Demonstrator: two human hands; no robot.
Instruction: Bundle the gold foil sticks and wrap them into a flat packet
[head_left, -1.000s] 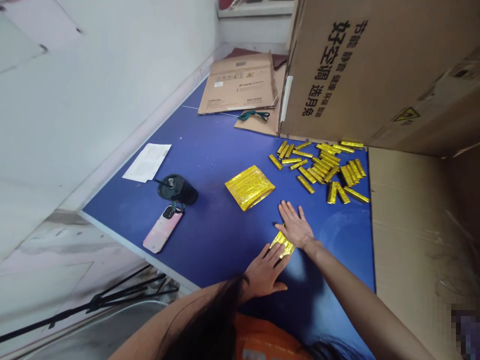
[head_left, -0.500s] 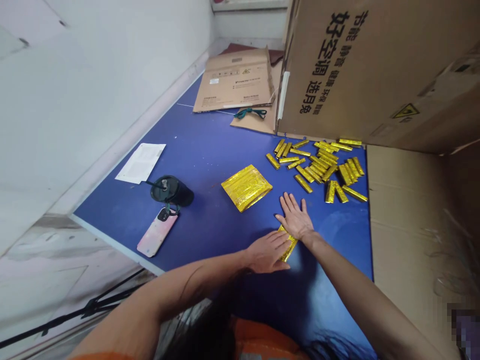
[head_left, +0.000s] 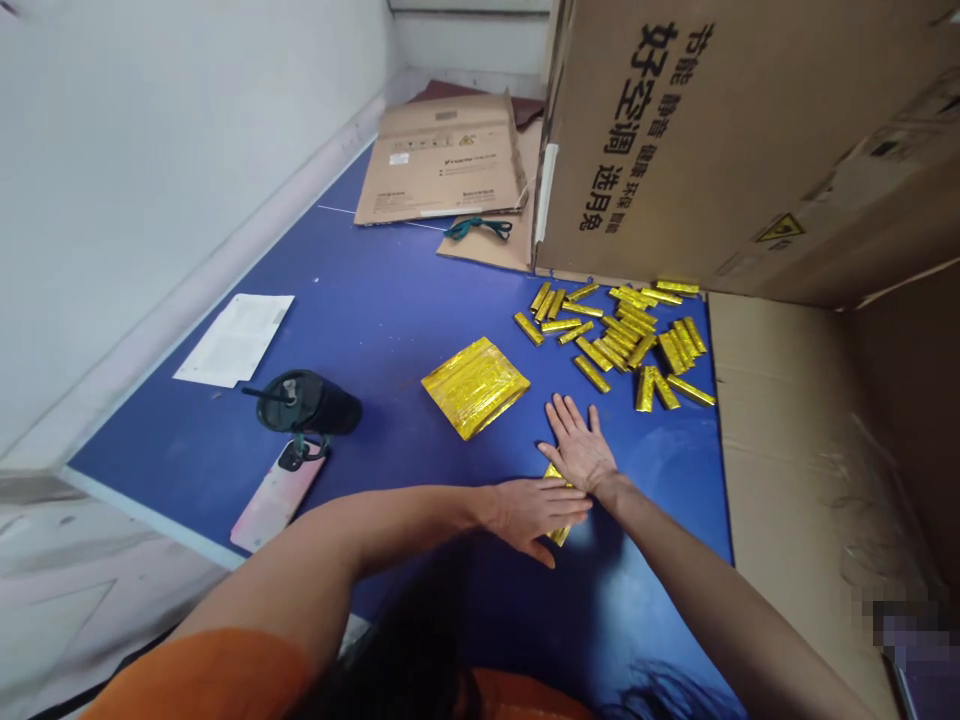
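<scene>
My left hand [head_left: 536, 512] lies flat across a piece of gold foil [head_left: 559, 533], its fingers stretched toward the right wrist. My right hand [head_left: 579, 448] is spread palm down at the foil's upper end, partly covering it. Only the foil's two ends show; the middle is hidden under the hands. Up and to the left sits a flat square stack of gold foil sheets [head_left: 475, 388]. Beyond my right hand, many small folded gold foil strips [head_left: 592, 374] lie scattered in a loose heap.
A large cardboard box [head_left: 675, 150] stands behind the strips, with flattened cardboard [head_left: 442, 160] and a teal cord [head_left: 478, 229] beside it. On the left are a white paper [head_left: 236, 340], a black tumbler with a straw [head_left: 311, 402] and a pink phone [head_left: 274, 500]. Cardboard [head_left: 780, 450] borders the blue table's right edge.
My left hand has slid down a little along the foil and its fingers now point more to the right. The right hand stays at the upper end. The view has shifted slightly.
</scene>
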